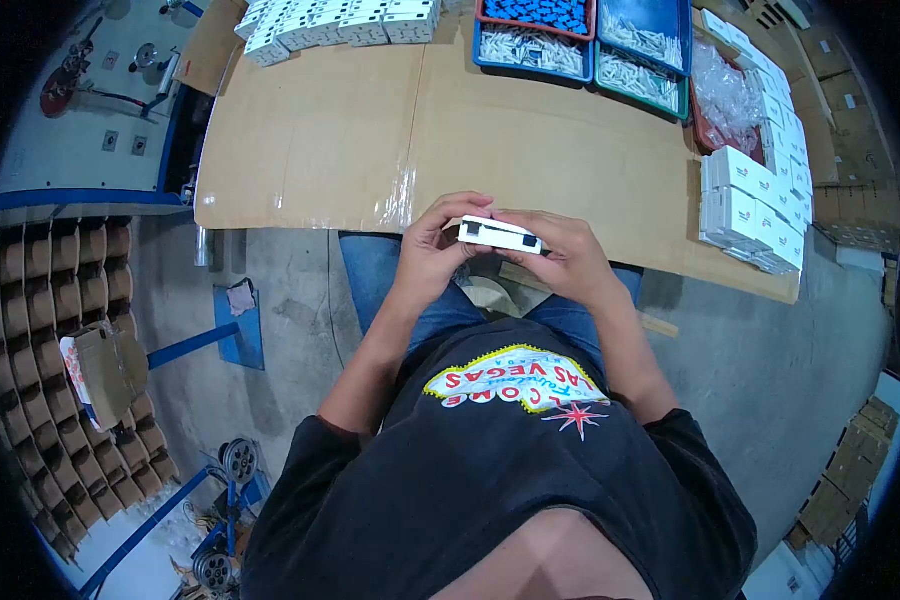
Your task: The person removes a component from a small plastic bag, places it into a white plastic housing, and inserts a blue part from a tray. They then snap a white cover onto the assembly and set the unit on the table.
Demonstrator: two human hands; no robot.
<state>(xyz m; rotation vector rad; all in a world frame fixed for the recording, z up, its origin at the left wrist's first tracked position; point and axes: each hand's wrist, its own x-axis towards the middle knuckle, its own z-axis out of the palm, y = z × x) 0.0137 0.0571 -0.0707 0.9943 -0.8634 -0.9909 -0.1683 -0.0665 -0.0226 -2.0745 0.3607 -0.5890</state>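
Between both hands, a small white box (500, 234) with dark markings on its side is held just off the near edge of the cardboard-covered table (320, 160). My left hand (436, 243) grips its left end, fingers behind and thumb in front. At the other end, my right hand (568, 250) is closed on the box in the same way. The box sits over my lap, tilted slightly down to the right.
White boxes stand in rows at the back left (340, 22) and in a stack at the right (755, 210). Blue trays (533, 72) and a green tray (660, 98) hold many small white pieces; a red tray (538, 32) holds blue ones. Clear plastic bags (725, 95) lie beside them.
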